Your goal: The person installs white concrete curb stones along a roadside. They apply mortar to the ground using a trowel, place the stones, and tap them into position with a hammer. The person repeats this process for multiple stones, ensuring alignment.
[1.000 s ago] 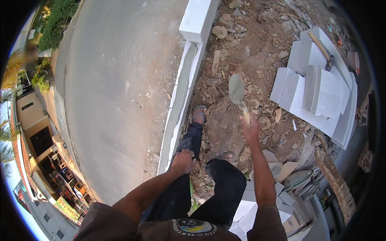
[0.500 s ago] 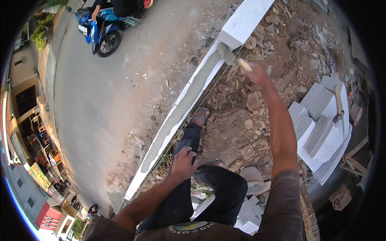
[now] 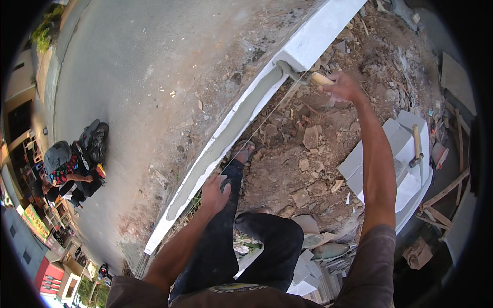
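My right hand (image 3: 343,87) is closed around the wooden handle of a trowel (image 3: 322,79). Its mortar-coated blade, tilted on edge, is at the end of a grey mortar strip (image 3: 226,136), close to a white block (image 3: 308,43). The mortar lies along the top of a narrow white block wall (image 3: 159,231) running diagonally. A taut string (image 3: 267,118) follows the wall's right side. My left hand (image 3: 214,195) hovers by the wall's near part, above my leg, fingers apart and holding nothing.
Broken rubble (image 3: 303,174) covers the soil right of the wall. A hammer (image 3: 416,146) lies on stacked white blocks (image 3: 375,143) farther right. A road (image 3: 113,77) runs on the left, where a rider sits on a motorcycle (image 3: 84,159). More block pieces (image 3: 303,277) lie beside my legs.
My left hand has risen off my thigh toward the wall. The trowel blade has turned more on edge beside the block. A blue motorcycle has left view; a dark one with a rider appears at left.
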A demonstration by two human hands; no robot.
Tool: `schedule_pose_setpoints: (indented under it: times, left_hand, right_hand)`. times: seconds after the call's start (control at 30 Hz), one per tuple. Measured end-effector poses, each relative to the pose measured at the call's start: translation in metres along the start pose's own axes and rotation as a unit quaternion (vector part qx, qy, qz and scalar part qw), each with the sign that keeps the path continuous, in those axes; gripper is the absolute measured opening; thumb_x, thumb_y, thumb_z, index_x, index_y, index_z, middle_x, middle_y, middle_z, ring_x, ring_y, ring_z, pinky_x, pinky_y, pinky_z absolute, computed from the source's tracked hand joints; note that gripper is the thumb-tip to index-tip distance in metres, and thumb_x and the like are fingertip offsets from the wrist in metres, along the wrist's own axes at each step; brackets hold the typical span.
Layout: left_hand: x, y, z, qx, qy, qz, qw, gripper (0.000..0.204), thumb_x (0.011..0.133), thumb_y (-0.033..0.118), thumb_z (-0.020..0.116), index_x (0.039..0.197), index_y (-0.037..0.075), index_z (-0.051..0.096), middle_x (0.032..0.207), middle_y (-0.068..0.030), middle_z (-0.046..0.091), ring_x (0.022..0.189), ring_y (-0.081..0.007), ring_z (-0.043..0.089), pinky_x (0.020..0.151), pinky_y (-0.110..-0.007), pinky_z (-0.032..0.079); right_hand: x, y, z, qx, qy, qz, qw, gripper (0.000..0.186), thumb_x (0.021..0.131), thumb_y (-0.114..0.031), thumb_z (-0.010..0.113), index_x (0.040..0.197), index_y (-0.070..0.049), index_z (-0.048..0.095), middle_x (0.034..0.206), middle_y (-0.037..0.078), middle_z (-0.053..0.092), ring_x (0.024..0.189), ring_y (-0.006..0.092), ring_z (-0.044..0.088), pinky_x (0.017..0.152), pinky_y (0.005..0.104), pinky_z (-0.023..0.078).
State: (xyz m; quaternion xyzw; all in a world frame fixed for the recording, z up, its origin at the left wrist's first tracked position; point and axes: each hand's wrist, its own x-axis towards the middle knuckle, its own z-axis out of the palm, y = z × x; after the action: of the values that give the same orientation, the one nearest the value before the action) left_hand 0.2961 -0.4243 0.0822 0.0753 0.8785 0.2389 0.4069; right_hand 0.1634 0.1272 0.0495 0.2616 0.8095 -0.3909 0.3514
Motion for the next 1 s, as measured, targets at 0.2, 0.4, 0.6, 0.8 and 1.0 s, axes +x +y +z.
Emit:
schedule_pose_setpoints:
  times: [0.2,0.4,0.6,0.8,1.0]
  left_hand:
    - [-0.028,0.018,-0.039,-0.023,0.016,0.039,0.999,0.028,0.092,0.016,0.069,0.116,0.001,0.068,0.110,-0.0190,0.066,0.105,-0.0415,0.065,0.092,-0.048,0.053]
    - [-0.034,0.016,-0.042,-0.036,0.002,0.049,0.998,0.025,0.092,0.012,0.069,0.115,0.001,0.068,0.109,-0.0187,0.066,0.106,-0.0407,0.065,0.092,-0.046,0.053]
    - [-0.033,0.018,-0.036,-0.066,-0.005,0.025,0.998,0.025,0.093,0.011,0.069,0.115,0.001,0.069,0.111,-0.0186,0.067,0.104,-0.0406,0.066,0.093,-0.045,0.054]
    - [-0.019,0.007,-0.029,-0.036,0.001,0.049,0.998,0.027,0.093,0.013,0.069,0.117,0.001,0.069,0.115,-0.0201,0.068,0.109,-0.0395,0.067,0.097,-0.045,0.053]
    - [-0.015,-0.007,-0.018,0.044,0.037,0.082,0.995,0.029,0.093,0.013,0.070,0.119,0.000,0.067,0.132,-0.0237,0.060,0.125,-0.0431,0.057,0.110,-0.046,0.046]
  right_hand:
    - [-0.014,-0.020,-0.042,0.022,-0.039,-0.003,0.999,0.041,0.093,-0.034,0.079,0.111,0.003,0.074,0.074,0.005,0.070,0.056,0.0137,0.067,0.048,0.0299,0.053]
    - [-0.023,-0.036,-0.078,0.018,-0.071,0.024,0.997,0.043,0.098,-0.039,0.074,0.109,0.002,0.073,0.075,0.006,0.069,0.053,0.0126,0.065,0.046,0.0294,0.053]
    - [-0.038,-0.016,-0.097,0.043,-0.072,0.030,0.996,0.045,0.097,-0.041,0.074,0.113,0.002,0.072,0.075,0.005,0.069,0.052,0.0110,0.062,0.045,0.0277,0.050]
    - [-0.088,0.022,-0.100,0.041,-0.033,0.055,0.997,0.044,0.095,-0.045,0.077,0.097,-0.001,0.075,0.075,0.003,0.069,0.055,0.0115,0.063,0.048,0.0284,0.051]
    - [-0.182,0.052,-0.068,0.028,0.080,0.050,0.995,0.031,0.091,-0.029,0.078,0.102,-0.001,0.071,0.082,0.004,0.066,0.062,0.0141,0.063,0.054,0.0313,0.052]
